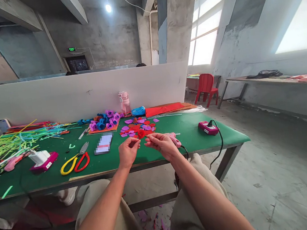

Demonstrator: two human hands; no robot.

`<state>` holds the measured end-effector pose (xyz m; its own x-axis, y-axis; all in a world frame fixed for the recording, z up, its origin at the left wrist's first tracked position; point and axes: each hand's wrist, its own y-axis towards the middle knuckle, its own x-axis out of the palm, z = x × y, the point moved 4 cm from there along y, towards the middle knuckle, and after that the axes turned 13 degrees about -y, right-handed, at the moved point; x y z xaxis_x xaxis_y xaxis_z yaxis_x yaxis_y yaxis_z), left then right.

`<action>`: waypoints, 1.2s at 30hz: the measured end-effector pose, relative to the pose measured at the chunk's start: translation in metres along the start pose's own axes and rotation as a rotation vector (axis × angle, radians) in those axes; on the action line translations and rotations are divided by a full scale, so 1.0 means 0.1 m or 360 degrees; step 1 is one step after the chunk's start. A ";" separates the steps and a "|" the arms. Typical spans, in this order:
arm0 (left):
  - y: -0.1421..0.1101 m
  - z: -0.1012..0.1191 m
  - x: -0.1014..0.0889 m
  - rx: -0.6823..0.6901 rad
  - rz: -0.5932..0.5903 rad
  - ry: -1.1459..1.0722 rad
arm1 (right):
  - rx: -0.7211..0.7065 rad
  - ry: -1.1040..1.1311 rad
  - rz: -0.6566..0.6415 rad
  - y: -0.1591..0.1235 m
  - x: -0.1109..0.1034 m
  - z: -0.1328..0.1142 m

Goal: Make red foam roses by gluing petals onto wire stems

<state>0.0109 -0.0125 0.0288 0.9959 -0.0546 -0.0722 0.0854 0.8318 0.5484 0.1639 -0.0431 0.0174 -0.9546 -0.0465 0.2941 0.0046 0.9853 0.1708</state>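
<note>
Both forearms reach forward; the left hand and right hand meet close together, fingertips pinched, palms turned inward.

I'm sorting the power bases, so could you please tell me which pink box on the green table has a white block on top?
The pink box at the left, beside the scissors, carries a white block; the pink box at the right has only a black cord.

Bare forearms, no sleeves; seemingly beige trousers.

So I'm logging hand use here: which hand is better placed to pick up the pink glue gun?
Probably the right hand: the glue gun lies just beside it on the green table. The left hand is farther away, pinching the red flower piece.
</note>
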 end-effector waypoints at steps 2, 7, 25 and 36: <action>0.00 0.00 0.00 -0.0003 -0.0003 -0.0005 | 0.0001 0.0027 -0.0058 0.00 0.00 0.00; 0.00 -0.01 -0.01 -0.0013 0.0000 -0.0009 | 0.0009 0.0027 -0.0125 -0.03 0.04 -0.02; -0.02 0.00 -0.01 -0.0025 -0.0010 0.0021 | -0.0044 -0.0089 -0.0013 -0.04 0.05 -0.06; -0.01 0.01 -0.01 -0.0051 0.0014 -0.0021 | -0.0091 -0.0210 0.0032 -0.05 0.05 -0.07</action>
<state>0.0100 -0.0138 0.0294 0.9969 -0.0543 -0.0563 0.0758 0.8496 0.5219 0.1612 -0.0497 0.0250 -0.9850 -0.0009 0.1725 0.0377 0.9746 0.2206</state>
